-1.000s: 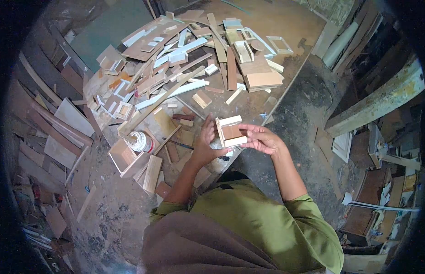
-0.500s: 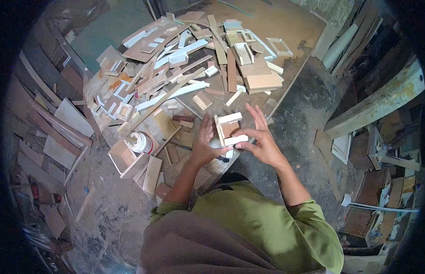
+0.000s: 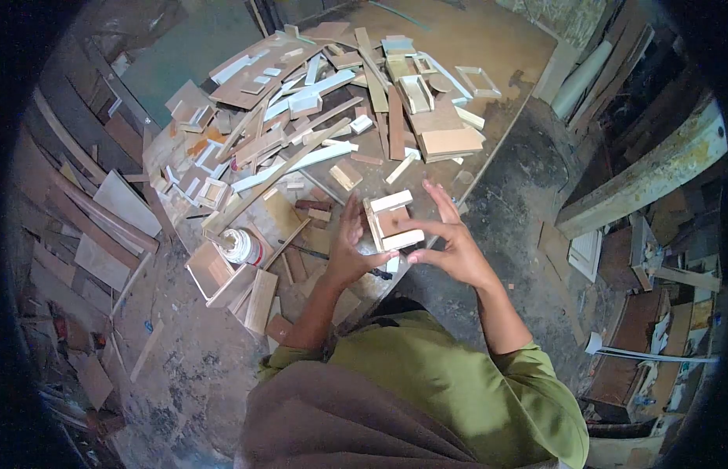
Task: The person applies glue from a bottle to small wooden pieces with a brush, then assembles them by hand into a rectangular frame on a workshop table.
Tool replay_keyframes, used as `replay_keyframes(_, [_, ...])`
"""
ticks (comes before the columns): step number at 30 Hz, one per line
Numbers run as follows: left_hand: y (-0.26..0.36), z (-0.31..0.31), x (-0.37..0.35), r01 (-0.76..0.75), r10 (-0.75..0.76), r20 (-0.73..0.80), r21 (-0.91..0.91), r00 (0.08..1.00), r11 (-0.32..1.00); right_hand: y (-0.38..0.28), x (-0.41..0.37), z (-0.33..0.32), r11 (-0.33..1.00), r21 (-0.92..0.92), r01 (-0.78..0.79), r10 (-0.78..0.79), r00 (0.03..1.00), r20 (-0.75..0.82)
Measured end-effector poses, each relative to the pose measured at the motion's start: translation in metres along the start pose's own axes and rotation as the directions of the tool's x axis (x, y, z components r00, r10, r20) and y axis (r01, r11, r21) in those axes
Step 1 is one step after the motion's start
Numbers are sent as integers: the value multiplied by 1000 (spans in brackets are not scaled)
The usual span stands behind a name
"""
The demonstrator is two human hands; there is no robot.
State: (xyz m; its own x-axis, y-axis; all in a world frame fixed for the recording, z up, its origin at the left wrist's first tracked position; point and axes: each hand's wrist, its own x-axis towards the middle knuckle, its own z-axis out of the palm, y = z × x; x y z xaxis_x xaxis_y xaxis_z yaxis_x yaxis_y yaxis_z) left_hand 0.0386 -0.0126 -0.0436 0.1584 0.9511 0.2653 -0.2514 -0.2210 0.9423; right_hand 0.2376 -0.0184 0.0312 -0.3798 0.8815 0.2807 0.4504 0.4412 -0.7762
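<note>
White glue tub point(image 3: 240, 244) sits at the near left edge of the worktop point(image 3: 489, 39), with a small open wooden box point(image 3: 211, 270) just beside it. Your left hand point(image 3: 347, 252) has its fingers curled up flat against the left side of the small wooden frame point(image 3: 391, 222), held over the worktop's near edge. Your right hand point(image 3: 451, 252) pinches the frame's lower pale strip between thumb and forefinger, and its other fingers are splayed open. A board stack point(image 3: 450, 141) lies further back near the right edge.
</note>
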Motion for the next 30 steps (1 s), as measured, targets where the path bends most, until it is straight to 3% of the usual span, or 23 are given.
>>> replay_keyframes(2, [3,0,-1,-7,7,-10,49,1000,999,-6,-1,-4,995,83,-47,57,992,-116])
replay_keyframes(5, [-2,0,-6,-66,63,22,178,998,982,21,0,-13,784,500,-369,412,911,26])
replay_keyframes(8, [-4,2,-5,-167,144,120,212,982,963,33,-1,-15,557,623,-550,461,828,319])
replay_keyframes(10, [-2,5,-4,-178,148,149,217,978,960,40,-2,-10,517,629,-581,472,806,357])
replay_keyframes(13, [6,4,0,-358,218,308,536,926,764,45,-3,-5,477,631,-612,488,781,389])
replay_keyframes(16, [-7,7,-1,-238,156,252,338,955,911,46,-5,-4,477,621,-621,523,769,367])
replay_keyframes(18, [-10,8,-1,-234,160,229,350,960,907,50,-7,-2,480,636,-604,529,778,340])
replay_keyframes(21, [-5,22,-2,-228,201,132,233,971,945,55,-10,-2,504,633,-588,549,783,291])
replay_keyframes(23, [-20,22,-3,-79,75,50,87,996,993,55,-11,-2,527,618,-583,566,783,256])
replay_keyframes(24, [-52,14,-2,72,-72,25,0,997,997,53,-12,-3,538,609,-583,575,782,240])
replay_keyframes(26, [-64,14,-6,266,-262,45,-175,964,948,51,-13,0,555,597,-579,584,783,217])
replay_keyframes(28, [-39,28,-11,354,-330,128,-337,935,873,52,-16,4,572,592,-568,583,789,195])
replay_keyframes(30, [-40,28,-13,232,-219,83,-216,972,948,56,-20,9,545,612,-573,596,778,198])
